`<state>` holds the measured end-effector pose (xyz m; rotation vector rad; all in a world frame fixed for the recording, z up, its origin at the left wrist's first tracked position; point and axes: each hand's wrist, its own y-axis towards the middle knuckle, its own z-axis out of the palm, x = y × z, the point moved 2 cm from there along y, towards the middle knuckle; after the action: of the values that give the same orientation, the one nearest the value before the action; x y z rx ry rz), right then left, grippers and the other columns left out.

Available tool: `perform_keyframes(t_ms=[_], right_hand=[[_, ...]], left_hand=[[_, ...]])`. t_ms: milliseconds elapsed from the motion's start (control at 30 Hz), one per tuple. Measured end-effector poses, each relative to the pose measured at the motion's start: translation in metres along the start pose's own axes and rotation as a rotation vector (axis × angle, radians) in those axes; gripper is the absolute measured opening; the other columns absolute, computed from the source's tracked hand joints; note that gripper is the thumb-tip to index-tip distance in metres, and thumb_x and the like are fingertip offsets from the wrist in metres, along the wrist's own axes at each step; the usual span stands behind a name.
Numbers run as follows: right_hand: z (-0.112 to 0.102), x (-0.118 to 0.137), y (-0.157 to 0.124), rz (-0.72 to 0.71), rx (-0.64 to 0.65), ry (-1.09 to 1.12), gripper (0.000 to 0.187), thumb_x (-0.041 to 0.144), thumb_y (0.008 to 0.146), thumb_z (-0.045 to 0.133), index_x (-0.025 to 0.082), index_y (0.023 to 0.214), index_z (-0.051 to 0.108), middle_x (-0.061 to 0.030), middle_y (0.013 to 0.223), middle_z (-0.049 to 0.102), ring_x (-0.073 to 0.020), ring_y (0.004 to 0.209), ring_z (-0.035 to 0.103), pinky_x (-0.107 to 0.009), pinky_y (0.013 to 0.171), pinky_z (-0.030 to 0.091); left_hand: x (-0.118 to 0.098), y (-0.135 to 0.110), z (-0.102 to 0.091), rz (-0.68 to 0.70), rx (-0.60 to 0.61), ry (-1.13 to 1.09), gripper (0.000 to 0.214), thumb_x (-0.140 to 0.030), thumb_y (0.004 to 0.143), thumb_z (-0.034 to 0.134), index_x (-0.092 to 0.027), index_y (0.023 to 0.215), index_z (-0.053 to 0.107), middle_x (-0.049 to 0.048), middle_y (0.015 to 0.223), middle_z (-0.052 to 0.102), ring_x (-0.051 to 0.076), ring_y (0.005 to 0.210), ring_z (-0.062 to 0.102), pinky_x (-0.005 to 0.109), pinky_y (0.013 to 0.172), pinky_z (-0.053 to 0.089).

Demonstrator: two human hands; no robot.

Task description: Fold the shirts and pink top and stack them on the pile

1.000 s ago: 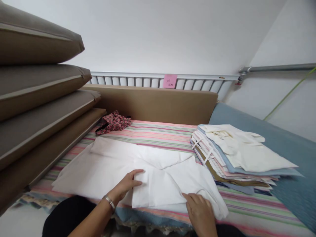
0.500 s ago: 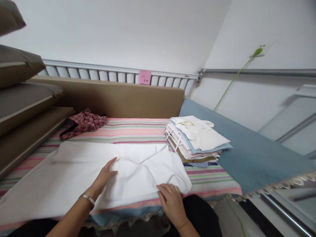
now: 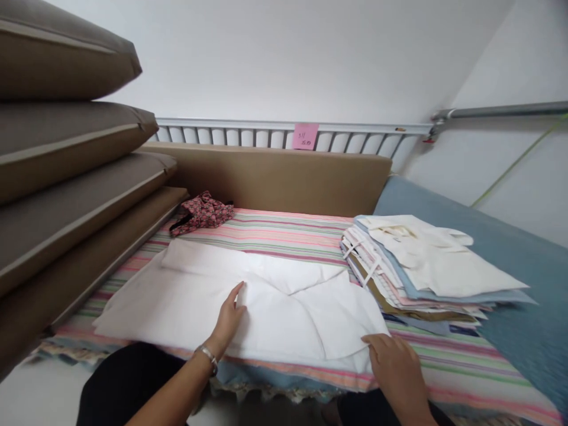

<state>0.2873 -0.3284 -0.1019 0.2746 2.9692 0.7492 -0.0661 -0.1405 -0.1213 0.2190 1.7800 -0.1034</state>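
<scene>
A large white cloth [image 3: 186, 296] lies spread on the striped bed cover [image 3: 284, 234], partly folded over itself. My left hand [image 3: 228, 319], with a bracelet on the wrist, lies flat on the middle of the cloth, fingers stretched out. My right hand [image 3: 397, 370] rests at the cloth's near right corner, fingers flat on its edge. A stack of folded clothes [image 3: 421, 269], cream on top, sits to the right of the cloth.
Brown cushions [image 3: 66, 171] are piled at the left, and a brown board [image 3: 284, 180] stands at the back below a white railing with a pink note [image 3: 305, 136]. A red patterned fabric [image 3: 202, 212] lies far left. A blue blanket [image 3: 523, 284] covers the right.
The right flap of the cloth has been smoothed flat. My right hand slid to the near right corner, and my left hand stayed on the middle. The camera swung right, then back.
</scene>
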Motion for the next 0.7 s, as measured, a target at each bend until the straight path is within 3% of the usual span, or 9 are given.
perform_keyframes(t_ms=[167,333,400,500,600,700], right_hand=[[0.002,0.003,-0.004,0.056,-0.003,-0.05,0.037,0.006,0.071,0.038,0.023,0.082,0.069,-0.0027,0.088,0.071,-0.022,0.084,0.063,-0.045,0.088,0.037],[0.006,0.061,0.02,-0.122,-0.151,0.075,0.035,0.022,0.086,0.035,0.021,0.1,0.067,-0.0061,0.11,0.067,-0.0227,0.109,0.057,-0.045,0.102,0.033],[0.017,0.088,0.028,-0.163,-0.113,0.106,0.037,0.033,0.09,0.037,0.022,0.114,0.062,-0.0073,0.125,0.06,-0.0247,0.122,0.048,-0.045,0.102,0.034],[0.043,0.111,0.025,-0.158,-0.023,0.091,0.045,0.045,0.09,0.039,0.026,0.13,0.051,-0.0086,0.14,0.045,-0.0287,0.13,0.038,-0.049,0.1,0.035],[0.065,0.112,0.014,-0.163,0.014,0.072,0.049,0.048,0.09,0.038,0.03,0.135,0.043,-0.0081,0.144,0.04,-0.0286,0.132,0.037,-0.051,0.102,0.034],[0.072,0.107,0.008,-0.181,0.021,0.05,0.051,0.047,0.09,0.04,0.03,0.138,0.039,-0.0077,0.146,0.038,-0.0276,0.134,0.033,-0.051,0.104,0.032]], left_hand=[[0.008,0.005,-0.005,0.01,-0.095,0.111,0.066,-0.004,0.069,0.05,-0.017,0.133,0.042,0.0092,0.139,0.046,0.022,0.127,0.042,0.039,0.107,0.035],[-0.011,-0.023,0.006,0.294,-0.229,0.531,0.062,-0.01,0.081,0.043,-0.018,0.141,0.03,0.0128,0.148,0.029,0.025,0.135,0.03,0.045,0.107,0.035],[-0.017,-0.037,0.016,0.408,-0.189,0.747,0.061,-0.013,0.085,0.043,-0.023,0.143,0.027,0.0098,0.152,0.021,0.027,0.138,0.023,0.048,0.106,0.035],[-0.011,-0.05,0.027,0.488,-0.075,1.024,0.061,-0.021,0.087,0.047,-0.029,0.144,0.025,0.0077,0.153,0.022,0.031,0.139,0.02,0.053,0.105,0.033],[0.006,-0.057,0.03,0.54,0.016,1.176,0.062,-0.032,0.087,0.051,-0.03,0.144,0.026,0.0093,0.152,0.024,0.035,0.137,0.022,0.057,0.104,0.032],[0.02,-0.058,0.027,0.568,0.033,1.225,0.062,-0.035,0.088,0.05,-0.031,0.144,0.024,0.0098,0.152,0.021,0.035,0.138,0.021,0.057,0.104,0.031]])
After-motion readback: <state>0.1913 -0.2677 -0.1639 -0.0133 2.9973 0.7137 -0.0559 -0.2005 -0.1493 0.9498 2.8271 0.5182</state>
